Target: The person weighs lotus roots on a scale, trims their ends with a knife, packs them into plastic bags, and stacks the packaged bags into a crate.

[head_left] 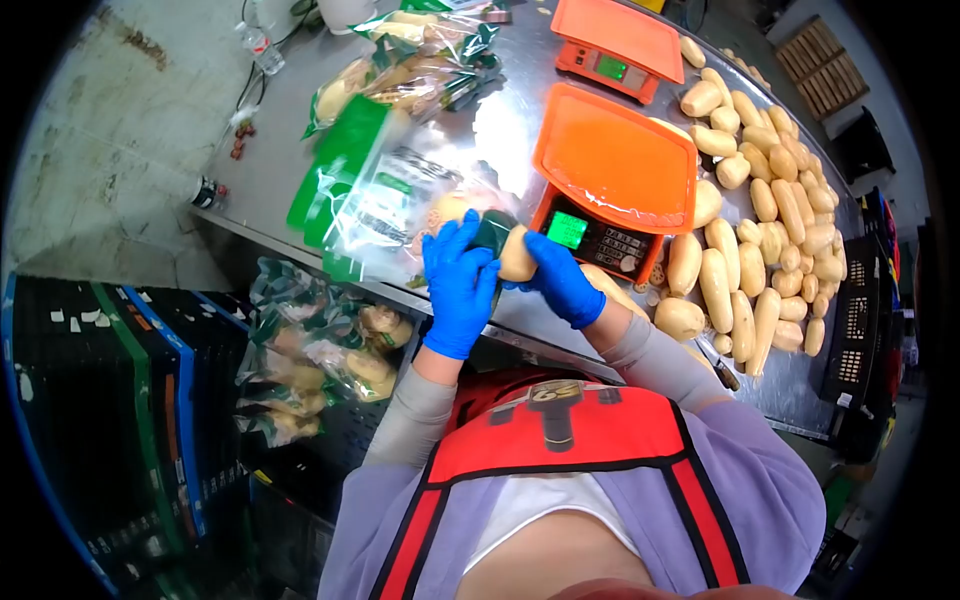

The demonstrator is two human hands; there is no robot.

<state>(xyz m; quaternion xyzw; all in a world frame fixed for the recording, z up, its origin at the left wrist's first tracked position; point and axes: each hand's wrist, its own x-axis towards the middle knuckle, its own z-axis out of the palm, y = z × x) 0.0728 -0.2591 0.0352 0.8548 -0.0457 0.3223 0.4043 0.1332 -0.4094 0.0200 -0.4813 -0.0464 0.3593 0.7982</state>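
One peeled tuber [517, 256] sits gripped in your right hand [564, 284], against the bag's green edge [491, 232], which your left hand [459, 290] grasps; spread that edge wide to avoid snagging.

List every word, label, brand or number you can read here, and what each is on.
No text reads with certainty.
Red apron emblem: number-like marks, too blurred.
Nearer scale's display: digits too small.
Nearer scale's keypad: labels too small.
Handled plastic bag: print blurred.
Red-labelled bottle: too small.
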